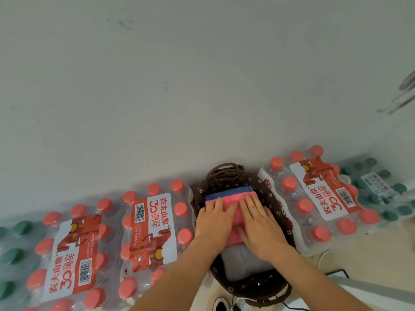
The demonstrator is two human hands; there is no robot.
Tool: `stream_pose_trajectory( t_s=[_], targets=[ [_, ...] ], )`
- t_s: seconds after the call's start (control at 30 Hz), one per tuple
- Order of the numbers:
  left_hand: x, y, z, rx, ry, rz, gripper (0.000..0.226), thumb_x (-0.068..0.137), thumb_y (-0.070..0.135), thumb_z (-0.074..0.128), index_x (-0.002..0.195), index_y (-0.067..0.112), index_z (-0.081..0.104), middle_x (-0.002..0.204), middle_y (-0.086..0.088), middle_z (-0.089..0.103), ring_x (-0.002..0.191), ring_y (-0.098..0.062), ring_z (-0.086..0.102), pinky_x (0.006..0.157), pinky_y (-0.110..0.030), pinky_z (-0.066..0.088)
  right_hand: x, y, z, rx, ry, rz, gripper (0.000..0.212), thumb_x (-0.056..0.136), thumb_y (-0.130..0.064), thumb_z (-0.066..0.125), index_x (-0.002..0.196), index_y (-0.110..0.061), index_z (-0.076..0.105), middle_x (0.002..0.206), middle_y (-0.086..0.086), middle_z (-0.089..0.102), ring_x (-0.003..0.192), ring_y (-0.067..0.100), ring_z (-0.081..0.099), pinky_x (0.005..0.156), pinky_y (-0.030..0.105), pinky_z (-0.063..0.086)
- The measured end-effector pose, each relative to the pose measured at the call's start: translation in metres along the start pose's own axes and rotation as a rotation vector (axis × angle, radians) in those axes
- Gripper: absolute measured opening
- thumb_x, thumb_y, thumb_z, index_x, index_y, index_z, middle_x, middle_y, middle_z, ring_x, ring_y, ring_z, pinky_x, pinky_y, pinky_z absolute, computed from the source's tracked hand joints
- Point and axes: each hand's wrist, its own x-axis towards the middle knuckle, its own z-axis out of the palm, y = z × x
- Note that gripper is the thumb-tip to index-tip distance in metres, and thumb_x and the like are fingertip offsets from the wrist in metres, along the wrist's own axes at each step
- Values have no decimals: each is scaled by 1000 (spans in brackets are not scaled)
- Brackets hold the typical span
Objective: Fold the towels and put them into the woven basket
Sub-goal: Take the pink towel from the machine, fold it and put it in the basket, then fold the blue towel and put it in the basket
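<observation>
Head camera, looking down from above: the fingers [249, 202] of both hands lie straight and close together, flat on top of a folded pink towel [231, 202]. They press it and do not grip it, and nothing is pinched or curled round. The left hand [215, 217] covers the towel's left half and the right hand [261, 223] its right half, with the thumbs nearly meeting in the middle. This looks like a way to flatten the fold and seat it level. The pink towel sits inside the woven basket [258, 288]. It lies between a folded blue towel [226, 191] at the far end and a pale grey towel [242, 263] at the near end, so the three lie in a row along the basket's length. The basket is dark brown with a rope handle at each end, and a brown flowered liner [272, 199] is folded over its rim. The two bare forearms reach in from the lower edge of the view. The basket stands wedged between shrink-wrapped packs of bottled water [155, 227] with red caps, and green-capped packs lie further out on either side. All of them line the foot of a plain pale wall [179, 75]. A dark shoe [221, 304] shows just below the basket. I see no loose towel outside the basket, so the task seems close to finished.
</observation>
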Motion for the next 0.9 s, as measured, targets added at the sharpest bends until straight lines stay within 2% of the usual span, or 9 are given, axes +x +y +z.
stream_pose_trajectory(
  t_s=[0.13, 0.2, 0.27, 0.37, 0.5, 0.6, 0.73, 0.8, 0.9],
  targets=[
    [-8, -5, -4, -151, 66, -23, 48, 91, 26, 50, 138, 23, 42, 123, -9, 49, 113, -31, 47, 87, -41, 45, 2, -1, -14, 101, 14, -36, 76, 82, -49, 13, 151, -19, 22, 161, 4, 11, 149, 20, 2, 115, 48, 19],
    [-14, -8, -6, -222, 177, -12, 37, 79, 20, 61, 116, 17, 60, 101, -7, 57, 91, -28, 58, 66, -35, 51, 2, -7, -27, 135, 36, -32, 74, 83, -49, 10, 152, -21, 19, 161, 2, 8, 149, 19, 0, 118, 44, 11],
    [-22, -11, -11, -248, 277, 9, 26, 72, 17, 68, 97, 18, 66, 86, -2, 58, 74, -21, 59, 50, -28, 47, 2, -18, -41, 173, 84, -43, 75, 83, -50, 5, 151, -22, 23, 161, 2, 12, 149, 19, 4, 118, 40, 9],
    [-39, -18, -24, -284, 378, 5, 19, 81, 21, 53, 97, 18, 64, 89, 0, 58, 74, -18, 57, 50, -28, 49, 6, -40, -57, 249, 108, -112, 55, 98, -41, 27, 150, -21, 26, 160, 2, 17, 148, 17, 8, 115, 27, 3],
    [-75, -39, -45, -384, 471, -126, 24, 89, 22, 44, 107, 19, 60, 89, 1, 59, 74, -19, 56, 55, -36, 51, 9, -80, -77, 387, 102, -216, 50, 97, -30, 46, 146, -19, 38, 154, 2, 31, 143, 16, 24, 116, 26, 18],
    [-114, -61, -60, -507, 519, -221, 27, 94, 30, 38, 105, 21, 61, 88, 4, 65, 73, -15, 59, 61, -36, 51, 4, -119, -94, 419, 107, -317, 44, 95, -26, 52, 138, -18, 48, 144, 1, 47, 130, 18, 44, 106, 25, 32],
    [-180, -96, -73, -645, 602, -371, 21, 95, 25, 49, 94, 22, 70, 81, 13, 69, 69, -5, 60, 61, -25, 50, -11, -181, -117, 443, 51, -447, 37, 95, -28, 53, 131, -23, 55, 124, -5, 62, 110, 14, 58, 92, 27, 46],
    [-218, -112, -76, -676, 657, -449, 18, 94, 19, 55, 97, 24, 72, 80, 23, 65, 72, 4, 59, 62, -13, 47, -21, -212, -126, 454, -8, -482, 31, 95, -28, 51, 125, -29, 59, 109, -9, 67, 100, 11, 62, 88, 35, 50],
    [-278, -137, -75, -714, 715, -565, 22, 91, 12, 59, 101, 24, 73, 88, 27, 62, 82, 3, 60, 72, -11, 48, -41, -263, -134, 469, -77, -539, 29, 95, -28, 50, 121, -31, 61, 99, -13, 70, 87, 4, 65, 84, 34, 53]
  ],
)
